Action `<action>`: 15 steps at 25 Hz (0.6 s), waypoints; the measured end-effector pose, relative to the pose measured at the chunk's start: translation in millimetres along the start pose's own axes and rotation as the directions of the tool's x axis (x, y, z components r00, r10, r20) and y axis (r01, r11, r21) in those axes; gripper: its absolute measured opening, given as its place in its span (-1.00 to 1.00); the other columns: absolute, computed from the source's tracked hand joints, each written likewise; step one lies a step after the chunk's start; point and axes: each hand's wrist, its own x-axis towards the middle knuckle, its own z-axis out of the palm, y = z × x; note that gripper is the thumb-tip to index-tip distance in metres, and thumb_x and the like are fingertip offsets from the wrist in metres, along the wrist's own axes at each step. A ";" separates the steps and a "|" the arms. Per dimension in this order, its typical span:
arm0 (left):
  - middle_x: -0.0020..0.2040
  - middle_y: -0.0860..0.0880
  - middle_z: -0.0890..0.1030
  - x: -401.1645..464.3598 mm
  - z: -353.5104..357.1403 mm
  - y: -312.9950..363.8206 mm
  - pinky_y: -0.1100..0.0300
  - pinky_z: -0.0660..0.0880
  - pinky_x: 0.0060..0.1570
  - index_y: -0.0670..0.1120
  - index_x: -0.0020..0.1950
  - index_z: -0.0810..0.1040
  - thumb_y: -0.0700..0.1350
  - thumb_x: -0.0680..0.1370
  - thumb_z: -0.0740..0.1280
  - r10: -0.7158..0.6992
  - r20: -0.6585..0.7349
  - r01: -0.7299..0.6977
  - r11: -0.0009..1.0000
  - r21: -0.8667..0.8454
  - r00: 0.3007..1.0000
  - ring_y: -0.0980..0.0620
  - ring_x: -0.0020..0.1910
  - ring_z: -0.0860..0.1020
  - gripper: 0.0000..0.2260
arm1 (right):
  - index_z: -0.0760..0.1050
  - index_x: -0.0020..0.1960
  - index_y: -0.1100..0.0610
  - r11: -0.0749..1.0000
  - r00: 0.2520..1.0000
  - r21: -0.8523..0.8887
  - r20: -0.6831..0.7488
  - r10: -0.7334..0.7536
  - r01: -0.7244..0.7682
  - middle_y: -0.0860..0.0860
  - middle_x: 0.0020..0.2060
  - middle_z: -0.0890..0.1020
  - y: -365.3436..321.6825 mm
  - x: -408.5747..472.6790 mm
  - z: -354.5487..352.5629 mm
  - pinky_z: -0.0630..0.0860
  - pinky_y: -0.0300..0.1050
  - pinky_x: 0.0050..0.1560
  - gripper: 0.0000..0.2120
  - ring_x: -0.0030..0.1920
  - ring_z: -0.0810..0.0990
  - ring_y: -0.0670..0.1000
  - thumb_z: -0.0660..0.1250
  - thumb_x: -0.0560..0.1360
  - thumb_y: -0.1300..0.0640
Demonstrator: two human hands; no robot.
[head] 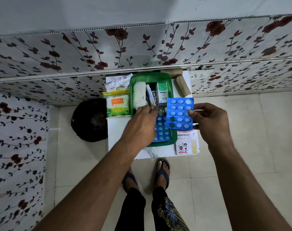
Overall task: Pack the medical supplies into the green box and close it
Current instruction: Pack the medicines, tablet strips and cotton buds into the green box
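The green box (150,77) stands open on a small white table (122,147). Inside it lie a white gauze roll (139,95), a tube (150,95), an Optibex carton (161,93) and a blue blister strip (162,130). My right hand (210,120) holds a second blue blister strip (180,113) above the box's right rim. My left hand (142,124) reaches into the box, fingertips down among the items; what they touch is hidden. A Tulips cotton swab pack (117,104) and a foil packet (118,83) lie left of the box. A Washproof plaster box (186,142) sits at the right front.
Two brown bandage rolls (182,85) lie at the table's back right. A black bag (90,120) sits on the floor left of the table. Floral-papered walls close in behind and to the left. My sandalled feet (161,172) stand on the tiled floor.
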 end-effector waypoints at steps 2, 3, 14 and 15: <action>0.20 -0.12 0.51 -9.6 -24.3 -18.0 0.06 0.48 0.12 -0.12 0.43 0.40 -0.32 0.49 0.30 -0.076 -0.130 0.061 0.992 -0.113 0.989 -0.08 0.17 0.48 -0.51 | 0.60 -0.09 0.08 0.999 0.999 -0.043 0.045 -0.023 0.025 0.05 -0.22 0.72 -2.1 -7.2 16.4 0.60 -0.11 -0.32 -0.90 -0.24 0.72 0.00 0.45 0.46 0.24; 0.18 -0.11 0.53 -16.0 -34.4 -31.1 0.06 0.48 0.11 -0.11 0.36 0.48 -0.31 0.51 0.28 -0.140 -0.203 0.105 0.979 -0.173 0.969 -0.07 0.13 0.51 -0.58 | 0.60 -0.11 0.05 0.993 0.997 -0.109 0.073 -0.032 0.040 0.03 -0.22 0.72 -0.8 -10.6 27.7 0.61 -0.08 -0.25 -0.90 -0.21 0.71 0.02 0.46 0.45 0.22; 0.09 -0.06 0.59 -50.9 -16.0 -109.1 0.21 0.44 -0.01 -0.06 0.17 0.61 -0.21 0.53 0.33 -0.389 -0.126 0.327 0.879 -0.347 0.913 0.03 0.00 0.59 -0.77 | 0.55 -0.01 0.22 0.517 0.947 -0.794 0.289 -0.141 0.319 0.16 -0.06 0.67 19.7 -22.9 99.4 0.30 -0.17 -0.23 -0.89 -0.04 0.63 0.20 0.32 0.48 0.25; 0.09 -0.06 0.59 -50.9 -14.5 -110.7 0.19 0.46 -0.01 -0.05 0.16 0.60 -0.20 0.53 0.34 -0.384 -0.127 0.324 0.884 -0.338 0.915 0.03 0.00 0.59 -0.77 | 0.54 -0.03 0.21 0.473 0.940 -0.812 0.310 -0.146 0.341 0.15 -0.08 0.65 18.7 -25.7 99.4 0.31 -0.17 -0.24 -0.91 -0.06 0.63 0.18 0.33 0.48 0.24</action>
